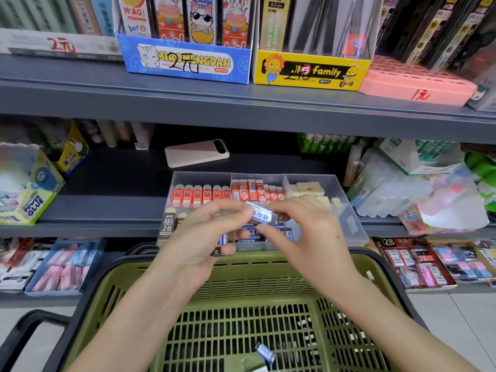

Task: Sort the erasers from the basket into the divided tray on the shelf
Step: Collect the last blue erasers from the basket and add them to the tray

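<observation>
A clear divided tray (pixel 351 221) stands on the grey shelf, with orange, red-white, cream and blue-white erasers in separate compartments. Both hands hover over its front edge. A blue-white eraser (pixel 261 214) is pinched between the fingertips of my left hand (pixel 204 237) and my right hand (pixel 300 232). My left hand also holds more erasers (pixel 222 241) in its curled fingers. The green basket (pixel 241 285) sits below my arms, and one blue-white eraser (pixel 265 353) lies on its floor.
A pink power bank (pixel 197 153) lies on the shelf behind the tray. Glue boxes (pixel 35 194) stand to the left and plastic-wrapped packs (pixel 397 183) to the right. Boxes of erasers (pixel 418 261) fill the lower shelf. Boxed pens line the upper shelf (pixel 241 103).
</observation>
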{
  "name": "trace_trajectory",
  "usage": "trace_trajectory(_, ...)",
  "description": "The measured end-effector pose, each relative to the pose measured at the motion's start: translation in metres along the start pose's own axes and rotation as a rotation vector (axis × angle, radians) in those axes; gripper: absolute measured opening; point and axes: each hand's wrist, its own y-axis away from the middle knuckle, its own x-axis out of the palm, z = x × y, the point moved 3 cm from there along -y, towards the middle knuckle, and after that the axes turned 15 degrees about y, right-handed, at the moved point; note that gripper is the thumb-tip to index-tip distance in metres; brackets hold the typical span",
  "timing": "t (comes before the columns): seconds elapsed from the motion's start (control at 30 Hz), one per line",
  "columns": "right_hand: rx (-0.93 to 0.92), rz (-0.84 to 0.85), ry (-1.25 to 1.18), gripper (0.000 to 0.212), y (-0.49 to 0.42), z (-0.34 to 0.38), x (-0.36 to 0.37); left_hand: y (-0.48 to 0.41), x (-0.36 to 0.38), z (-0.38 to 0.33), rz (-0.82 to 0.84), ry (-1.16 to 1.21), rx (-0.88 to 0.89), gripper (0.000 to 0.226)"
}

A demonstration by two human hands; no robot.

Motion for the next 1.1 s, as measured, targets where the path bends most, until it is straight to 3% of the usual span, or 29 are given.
trace_trajectory(0.2,0.138,0.141,-0.294,0.033,-0.006,-0.022,-0.005,-0.006,0.01,0.005,0.017,-0.042,-0.06,0.042)
trace_trajectory(0.3,0.124,0.179,-0.449,0.029,-0.008,-0.024,-0.01,-0.01,0.014,0.005,0.066,-0.06,-0.114,0.031)
trace_trajectory(0.43,0.104,0.122,-0.442,0.016,-0.012,-0.024,-0.008,-0.012,0.022,0.007,0.169,-0.128,-0.133,0.019)
trace_trajectory(0.53,0.175,0.131,-0.484,0.013,-0.014,-0.03,0.001,-0.015,0.022,0.008,0.14,-0.15,-0.096,0.023)
trace_trajectory(0.63,0.19,0.165,-0.325,0.01,-0.021,-0.045,0.01,-0.019,0.01,-0.001,0.066,-0.276,0.075,0.025)
trace_trajectory(0.77,0.024,0.278,0.118,0.026,-0.031,-0.061,0.03,-0.029,0.007,-0.006,0.081,-1.205,0.621,0.019)
trace_trajectory(0.83,-0.111,0.305,0.228,0.026,-0.033,-0.061,0.038,-0.037,0.011,0.001,0.131,-1.497,0.745,0.027)
trace_trajectory(0.93,-0.263,0.296,0.284,0.022,-0.032,-0.059,0.044,-0.044,0.011,0.009,0.231,-1.593,0.805,0.03)
trace_trajectory(1.1,-0.364,0.271,0.367,0.021,-0.035,-0.056,0.055,-0.043,0.004,0.011,0.193,-1.513,0.91,0.024)
